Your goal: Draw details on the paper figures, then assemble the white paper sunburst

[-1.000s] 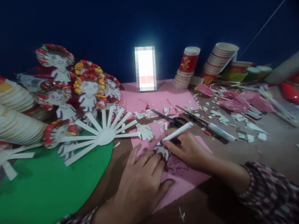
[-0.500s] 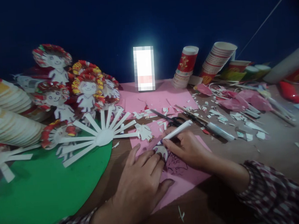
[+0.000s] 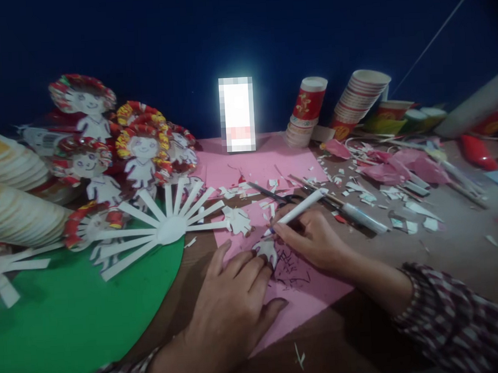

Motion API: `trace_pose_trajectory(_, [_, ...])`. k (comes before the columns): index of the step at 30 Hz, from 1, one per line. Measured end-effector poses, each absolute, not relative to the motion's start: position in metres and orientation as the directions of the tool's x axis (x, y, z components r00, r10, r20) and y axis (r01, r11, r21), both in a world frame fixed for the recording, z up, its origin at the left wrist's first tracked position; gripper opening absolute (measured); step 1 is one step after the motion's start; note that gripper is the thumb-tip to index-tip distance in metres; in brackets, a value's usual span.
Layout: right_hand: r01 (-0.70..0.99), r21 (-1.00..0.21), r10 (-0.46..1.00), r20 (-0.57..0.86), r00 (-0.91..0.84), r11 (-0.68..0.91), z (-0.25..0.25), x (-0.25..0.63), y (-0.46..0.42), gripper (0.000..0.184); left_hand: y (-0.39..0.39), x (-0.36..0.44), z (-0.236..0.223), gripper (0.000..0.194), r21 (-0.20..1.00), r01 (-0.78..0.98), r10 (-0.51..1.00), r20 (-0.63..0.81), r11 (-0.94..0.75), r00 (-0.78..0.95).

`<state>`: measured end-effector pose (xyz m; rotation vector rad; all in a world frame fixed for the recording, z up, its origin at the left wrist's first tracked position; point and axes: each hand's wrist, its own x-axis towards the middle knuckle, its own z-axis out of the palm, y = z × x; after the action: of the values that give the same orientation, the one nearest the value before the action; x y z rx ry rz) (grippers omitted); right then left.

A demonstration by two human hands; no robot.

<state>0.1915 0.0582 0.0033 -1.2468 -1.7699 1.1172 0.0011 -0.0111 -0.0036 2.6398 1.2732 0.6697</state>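
My right hand (image 3: 312,239) is closed around a white marker pen (image 3: 298,210), its tip pointing down and left at a small white paper cutout (image 3: 266,251). Whether the tip touches the paper I cannot tell. My left hand (image 3: 238,290) lies flat with fingers stretched out, its fingertips over the near-left part of the cutout. Beneath both hands is a pink sheet (image 3: 297,312) with dark pen marks. Another white doll-shaped cutout (image 3: 237,220) rests at the sheet's far-left side, beside a paper cup cut into a fan of strips (image 3: 172,230).
Scissors (image 3: 281,197) lie just beyond my right hand, near a clear-barrelled tool (image 3: 363,218). Paper scraps (image 3: 411,211) litter the right side. Paper cups (image 3: 361,97) stand stacked behind. Decorated paper dolls (image 3: 141,153) crowd the left, by a green round sheet (image 3: 113,305). A lit phone (image 3: 237,112) stands at the back.
The marker has tilted lower, and my right hand has shifted slightly, showing more of the cutout and the pen marks. My left hand stays in place. The whole view has shifted slightly.
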Motion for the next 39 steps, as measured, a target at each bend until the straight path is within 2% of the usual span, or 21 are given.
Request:
trace_pose_trajectory(6, [0.505, -0.837, 0.935, 0.021, -0.354, 0.21, 0.0108, 0.1892, 0.056, 0.019, -0.0106, 0.0009, -0.0046, 0.032, 0.305, 0.708, 0.768, 0.335, -0.637, 0.546])
trace_pose_trajectory(15, [0.578, -0.774, 0.926, 0.028, -0.375, 0.257, 0.0133, 0.1891, 0.0548, 0.024, -0.0096, 0.0015, -0.0014, 0.03, 0.281, 0.708, 0.759, 0.316, -0.648, 0.569])
trace_pose_trajectory(24, [0.538, -0.78, 0.906, 0.084, -0.416, 0.319, 0.0135, 0.1888, 0.0559, 0.021, -0.0093, 0.0015, -0.0023, 0.031, 0.288, 0.705, 0.76, 0.314, -0.648, 0.57])
trace_pose_trajectory(39, [0.552, -0.772, 0.91, 0.079, -0.408, 0.315, 0.0135, 0.1891, 0.0566, 0.017, -0.0098, 0.0011, -0.0009, 0.03, 0.269, 0.709, 0.754, 0.321, -0.652, 0.573])
